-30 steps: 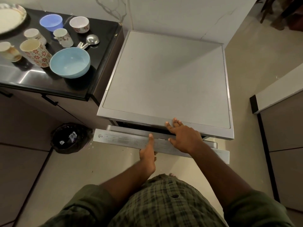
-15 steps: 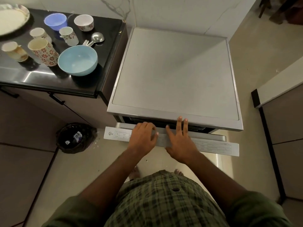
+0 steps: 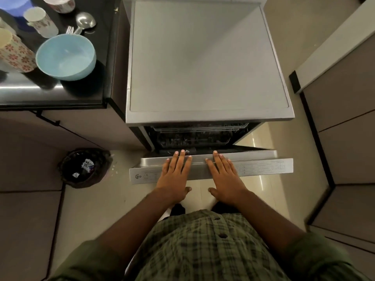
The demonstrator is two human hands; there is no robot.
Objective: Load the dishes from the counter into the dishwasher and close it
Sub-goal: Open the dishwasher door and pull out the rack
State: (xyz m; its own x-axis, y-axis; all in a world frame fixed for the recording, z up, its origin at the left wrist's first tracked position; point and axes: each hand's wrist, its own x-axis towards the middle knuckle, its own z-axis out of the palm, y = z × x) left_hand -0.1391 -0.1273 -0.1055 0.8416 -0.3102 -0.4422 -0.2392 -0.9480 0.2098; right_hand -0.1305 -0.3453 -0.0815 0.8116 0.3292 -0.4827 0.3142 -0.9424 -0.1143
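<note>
The silver dishwasher (image 3: 205, 63) stands in front of me with its door (image 3: 263, 168) swung partway down. Dark wire racks (image 3: 194, 136) show in the gap. My left hand (image 3: 174, 177) and my right hand (image 3: 225, 177) both lie flat on the door's top edge, fingers straight, thumbs hanging below. On the black counter (image 3: 81, 94) at the left sit a light blue bowl (image 3: 66, 56), a flowered mug (image 3: 14, 52), a small flowered cup (image 3: 40, 22), a white bowl (image 3: 58, 3), a metal ladle (image 3: 85, 20) and a fork (image 3: 69, 29).
A dark waste bin (image 3: 84, 168) with scraps stands on the floor left of the door. Brown cabinet fronts (image 3: 345, 138) line the right side. A blue bowl (image 3: 12, 5) is cut off at the top left. Pale floor tiles (image 3: 91, 209) lie between.
The door has swung further down and the racks now show. Both hands have flattened on its top edge and moved toward me with it. The camera has moved closer.
</note>
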